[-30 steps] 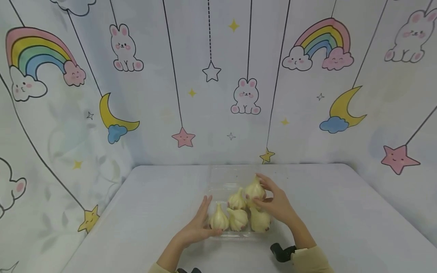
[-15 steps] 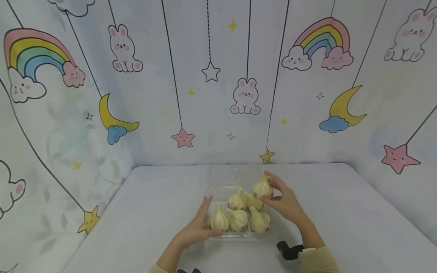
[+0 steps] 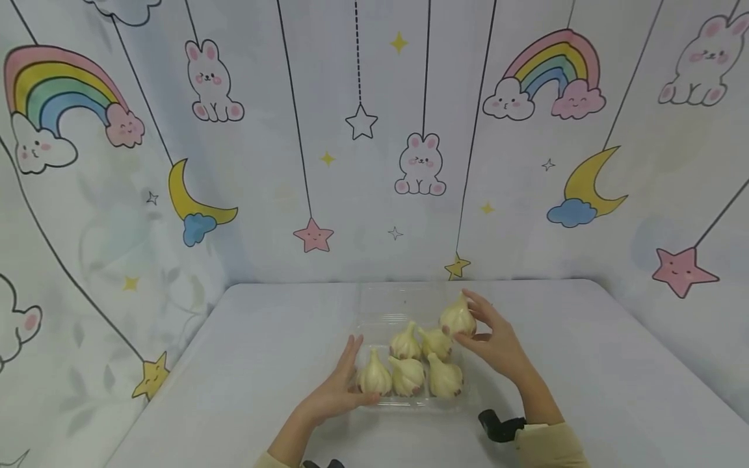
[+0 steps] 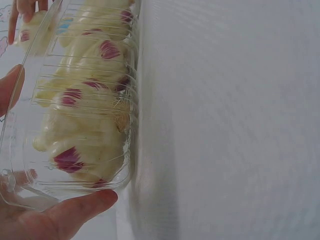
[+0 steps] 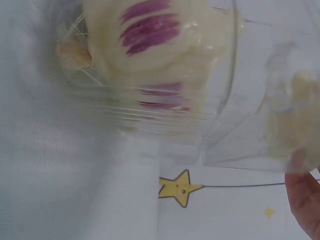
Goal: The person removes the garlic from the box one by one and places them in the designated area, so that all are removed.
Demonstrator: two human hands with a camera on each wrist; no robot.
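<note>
A clear hinged plastic box (image 3: 409, 404) lies on the white table with its lid (image 3: 386, 302) folded back. Several pale garlic bulbs (image 3: 407, 376) sit inside, in two rows. My left hand (image 3: 335, 388) holds the box at its left end, thumb at the front and fingers along the side; the left wrist view shows the thumb (image 4: 82, 207) against the clear wall. Between thumb and fingers, my right hand (image 3: 496, 338) pinches another garlic bulb (image 3: 458, 317), raised above the box's back right. Through the plastic, this bulb (image 5: 295, 125) looks blurred in the right wrist view.
The white table (image 3: 263, 351) spreads out on both sides of the box. A patterned curtain (image 3: 263, 162) with rabbits, stars and rainbows hangs behind it. Black wrist gear (image 3: 500, 426) shows by the right sleeve (image 3: 550, 445).
My right hand has moved right and slightly back with its garlic bulb, exposing a bulb in the back row. The left hand and the box have stayed in place.
</note>
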